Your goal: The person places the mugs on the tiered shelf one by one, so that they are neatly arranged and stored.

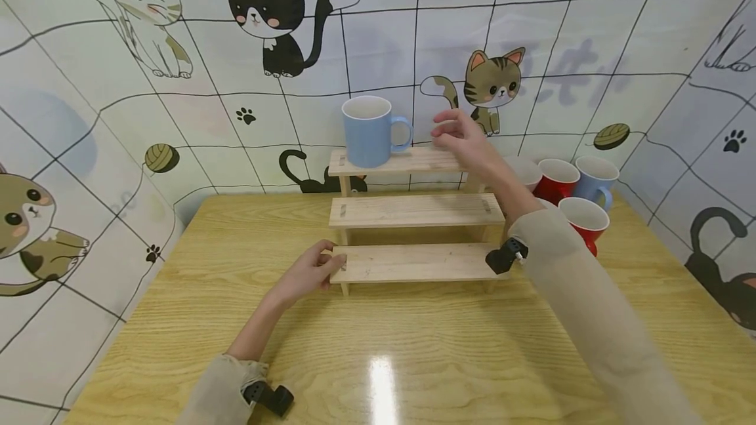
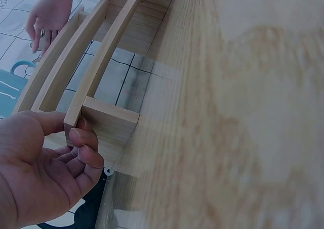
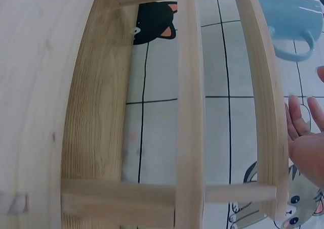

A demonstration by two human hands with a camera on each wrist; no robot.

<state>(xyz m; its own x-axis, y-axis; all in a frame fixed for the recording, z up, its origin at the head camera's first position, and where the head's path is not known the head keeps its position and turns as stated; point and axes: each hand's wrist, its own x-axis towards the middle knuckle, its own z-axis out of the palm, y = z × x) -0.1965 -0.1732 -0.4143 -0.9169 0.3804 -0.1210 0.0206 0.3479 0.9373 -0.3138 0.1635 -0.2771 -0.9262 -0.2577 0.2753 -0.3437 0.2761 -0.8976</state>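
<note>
A light blue mug point(image 1: 367, 136) stands upright on the left part of the top step of a three-step wooden rack point(image 1: 416, 210), its handle facing right. My right hand point(image 1: 466, 140) is over the right part of that step, fingers loosely extended and holding nothing, apart from the mug's handle. With thumb and fingers, my left hand point(image 1: 306, 275) grips the left end of the lowest step; the left wrist view shows the thumb point(image 2: 48, 122) on top and the fingers curled beneath. The right wrist view shows the mug point(image 3: 291, 16) beyond the rack's boards.
Right of the rack, partly behind my right forearm, several mugs stand together: a red mug point(image 1: 558, 179), a blue mug point(image 1: 593, 179), another red mug point(image 1: 585, 216) and a partly hidden white mug point(image 1: 522, 170). The wooden table point(image 1: 449, 353) meets a cat-patterned wall covering point(image 1: 384, 38) behind the rack.
</note>
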